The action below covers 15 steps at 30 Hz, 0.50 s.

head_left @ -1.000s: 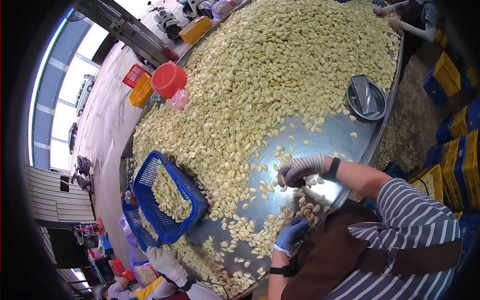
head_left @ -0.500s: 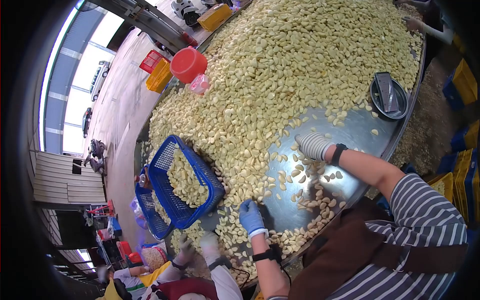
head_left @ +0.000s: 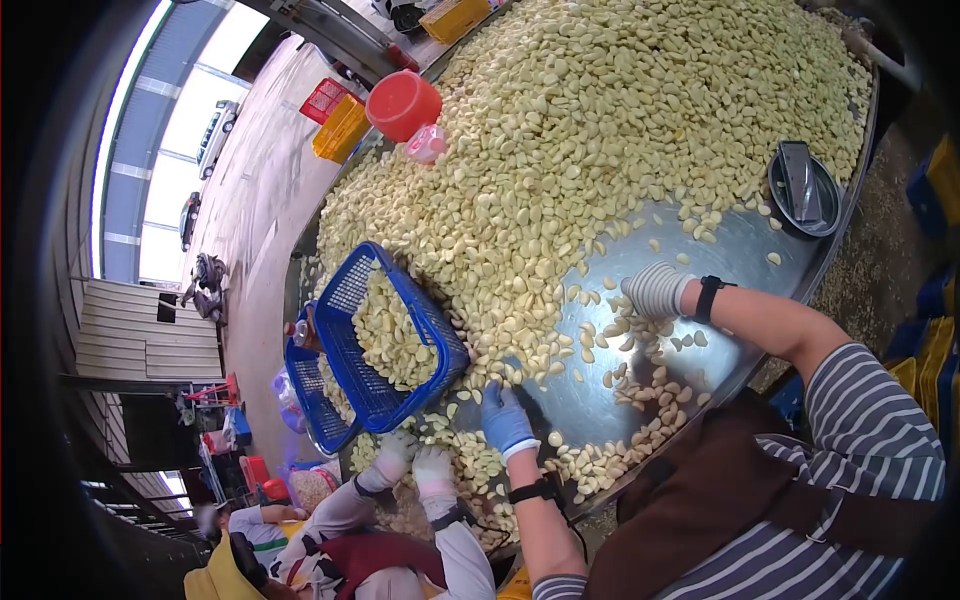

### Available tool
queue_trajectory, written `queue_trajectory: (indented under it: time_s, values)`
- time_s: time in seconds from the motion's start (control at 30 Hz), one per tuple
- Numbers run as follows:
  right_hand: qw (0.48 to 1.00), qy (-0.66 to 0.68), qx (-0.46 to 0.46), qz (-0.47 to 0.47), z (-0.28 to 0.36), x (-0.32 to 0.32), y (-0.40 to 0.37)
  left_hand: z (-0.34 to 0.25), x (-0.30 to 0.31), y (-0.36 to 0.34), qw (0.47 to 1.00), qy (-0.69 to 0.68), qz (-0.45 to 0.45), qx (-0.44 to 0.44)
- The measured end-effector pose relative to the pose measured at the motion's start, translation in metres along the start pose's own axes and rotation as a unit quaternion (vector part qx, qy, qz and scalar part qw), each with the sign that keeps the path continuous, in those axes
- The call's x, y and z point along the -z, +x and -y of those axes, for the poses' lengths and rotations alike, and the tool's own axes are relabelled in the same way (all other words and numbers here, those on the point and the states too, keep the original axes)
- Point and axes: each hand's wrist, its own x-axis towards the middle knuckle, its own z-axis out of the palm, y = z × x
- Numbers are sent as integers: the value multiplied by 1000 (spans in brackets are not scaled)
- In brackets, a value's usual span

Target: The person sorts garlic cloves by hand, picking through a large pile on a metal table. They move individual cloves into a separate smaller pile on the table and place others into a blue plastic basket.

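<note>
My left hand (head_left: 507, 420), in a blue glove, reaches to the edge of a large heap of pale peeled garlic cloves (head_left: 600, 130). Its fingers look stretched out and slightly apart, close to the cloves. To its left stands a blue plastic basket (head_left: 400, 405), tilted and partly filled with cloves. My right hand (head_left: 655, 291), in a white-and-grey striped glove, bends down over loose cloves (head_left: 640, 325) on the metal tabletop (head_left: 715, 260). The back of this hand hides most of its fingers, so any clove in them cannot be made out.
A second blue basket (head_left: 325, 440) sits behind the first. A co-worker's gloved hands (head_left: 433, 470) are at the cloves, lower left. A round metal bowl (head_left: 825, 205) holding a metal box-shaped object lies at the right rim. A red tub (head_left: 403, 105) stands at the heap's far left.
The whole view has shifted, moving the scene right and slightly up. Against the heap, my left hand has moved a little toward the basket. The co-worker's hands have come nearer the basket.
</note>
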Motion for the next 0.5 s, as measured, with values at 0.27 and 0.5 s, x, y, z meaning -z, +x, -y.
queue_trajectory:
  time_s: [0.27,0.5]
  values:
    - [993,-50,26,104,-3,15,8,-81,-15,-3,955,274,117,-4]
    - [988,127,-73,52,-17,8,-16,-61,-30,-20,969,224,90,-48]
